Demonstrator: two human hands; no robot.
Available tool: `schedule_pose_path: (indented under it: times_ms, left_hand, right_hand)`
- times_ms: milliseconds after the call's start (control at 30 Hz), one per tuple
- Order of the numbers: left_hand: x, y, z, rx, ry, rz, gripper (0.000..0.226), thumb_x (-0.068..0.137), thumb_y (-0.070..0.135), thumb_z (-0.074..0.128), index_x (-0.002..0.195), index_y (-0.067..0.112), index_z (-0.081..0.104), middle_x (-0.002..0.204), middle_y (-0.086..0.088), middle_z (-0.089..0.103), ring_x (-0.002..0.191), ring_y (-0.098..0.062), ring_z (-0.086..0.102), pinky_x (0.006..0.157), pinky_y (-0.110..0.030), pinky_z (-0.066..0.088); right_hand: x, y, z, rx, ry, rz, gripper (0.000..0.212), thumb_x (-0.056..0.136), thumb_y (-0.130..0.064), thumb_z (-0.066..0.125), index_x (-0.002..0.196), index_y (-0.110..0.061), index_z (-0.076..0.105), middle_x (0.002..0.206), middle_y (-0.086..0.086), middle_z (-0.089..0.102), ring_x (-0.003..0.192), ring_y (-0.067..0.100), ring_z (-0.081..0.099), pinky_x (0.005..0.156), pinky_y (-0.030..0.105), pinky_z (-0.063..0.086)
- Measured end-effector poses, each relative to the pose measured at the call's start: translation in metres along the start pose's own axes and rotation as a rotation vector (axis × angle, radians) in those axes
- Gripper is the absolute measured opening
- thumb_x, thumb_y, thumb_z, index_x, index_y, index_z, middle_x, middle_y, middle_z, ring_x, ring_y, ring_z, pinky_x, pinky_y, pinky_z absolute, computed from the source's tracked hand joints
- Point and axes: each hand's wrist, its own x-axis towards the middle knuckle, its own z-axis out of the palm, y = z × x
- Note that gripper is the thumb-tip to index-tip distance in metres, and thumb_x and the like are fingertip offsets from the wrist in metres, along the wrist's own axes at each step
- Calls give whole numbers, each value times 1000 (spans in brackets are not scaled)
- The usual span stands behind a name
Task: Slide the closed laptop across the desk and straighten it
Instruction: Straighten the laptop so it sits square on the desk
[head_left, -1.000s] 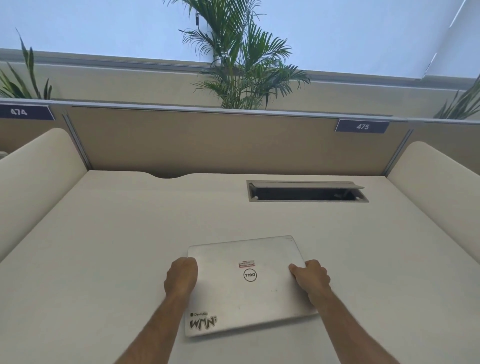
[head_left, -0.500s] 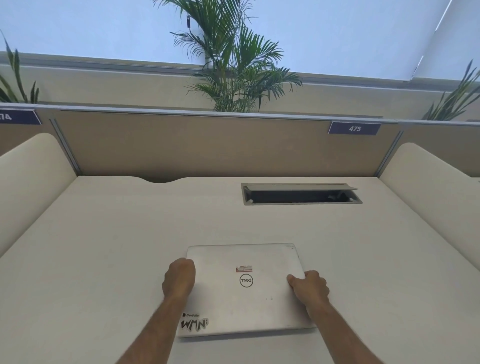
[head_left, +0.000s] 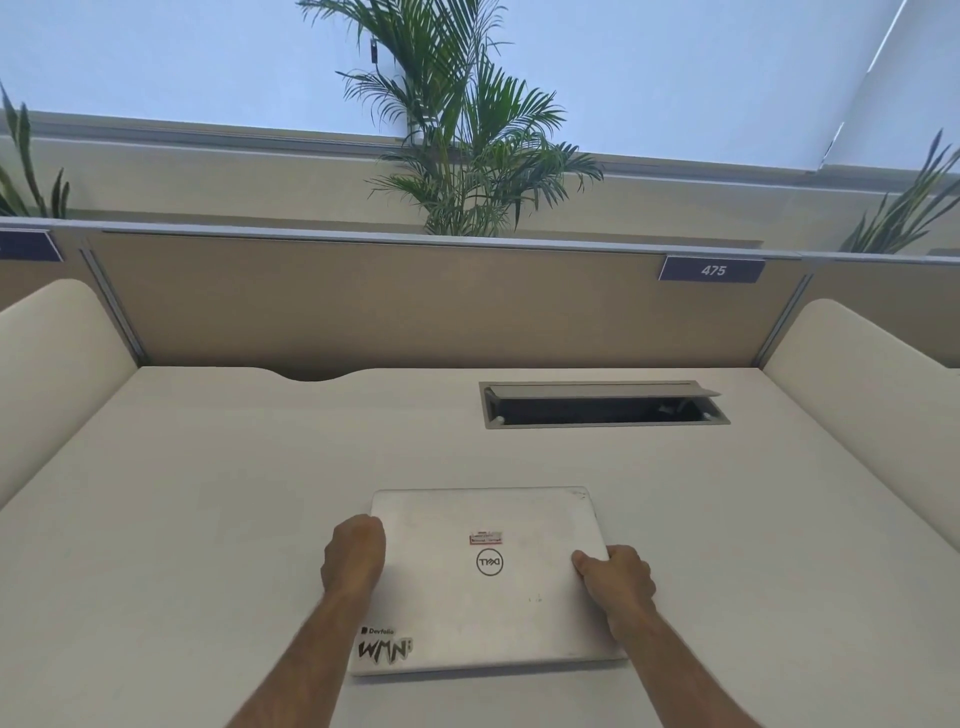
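A closed silver laptop (head_left: 488, 597) lies flat on the pale desk (head_left: 208, 519), near the front middle, with a round logo on its lid and stickers at its near left corner. Its far edge runs almost parallel to the desk's back edge. My left hand (head_left: 353, 556) grips the laptop's left edge with curled fingers. My right hand (head_left: 618, 577) grips the right edge, thumb on the lid.
An open cable hatch (head_left: 602, 405) is sunk into the desk behind the laptop, to the right. A tan partition (head_left: 415, 301) with a tag marked 475 closes the back. Cream side panels (head_left: 57, 353) stand at both sides. A palm plant (head_left: 467, 156) rises beyond.
The laptop has turned clockwise under both hands, so its far edge now sits nearly square to the desk. Both hands kept their grip on its sides.
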Motion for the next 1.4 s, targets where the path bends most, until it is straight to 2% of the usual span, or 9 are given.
schedule_pose_path:
  times_ms: [67,133,233,500,1067,1233,1333,1400]
  left_hand:
    - [8,5,3,-8,-4,-10,20,84,13,41,67,14,51,97,-20,62,89,-37,57,88,-41,46]
    - [17,10,7,-3,-13,-26,19,85,14,42,81,6,58,103,-22,64,90,-37,57,85,-39,45]
    - [31,18,11,1,-17,-46,30,84,15,42,100,1,63,108,-23,65,94,-37,59,87,-41,45]
    - [53,33,18,6,-27,-68,37,84,13,43,111,-4,62,116,-26,64,108,-41,60,95,-46,46]
    - [64,32,21,-13,-32,-76,36,84,16,42,108,0,64,113,-23,65,104,-40,61,95,-45,46]
    - [65,31,21,7,-52,-31,31,84,12,41,102,-3,62,116,-25,64,110,-41,59,97,-47,46]
    - [67,30,21,26,-82,45,27,87,9,41,97,-2,63,114,-26,63,108,-42,59,95,-47,46]
    - [65,29,20,68,-100,114,28,87,15,41,96,0,63,109,-21,64,103,-39,58,94,-46,48]
  right_hand:
    - [8,-6,1,-1,1,-1,42,81,-37,69,114,-9,67,118,15,64,109,37,60,95,45,52]
    - [16,-12,3,-1,1,0,43,82,-36,69,114,-8,67,118,15,64,110,38,59,96,45,52]
    - [27,-21,6,-8,2,0,44,82,-37,69,114,-7,67,119,16,64,111,39,59,96,46,52]
    - [50,-40,13,-16,-1,4,46,81,-37,70,116,-8,67,119,15,65,111,38,59,96,46,53]
    - [62,-51,18,-66,20,-8,46,83,-39,69,118,-8,65,122,16,61,112,38,58,96,47,52]
    - [61,-50,19,-114,42,-16,51,83,-42,67,122,-10,63,125,15,58,115,38,57,96,46,51]
    - [62,-50,20,-145,38,-28,57,85,-43,66,130,-10,58,131,14,54,120,38,53,99,46,48]
    - [60,-50,20,-218,59,-60,62,86,-46,64,135,-10,52,135,13,51,125,36,49,100,46,44]
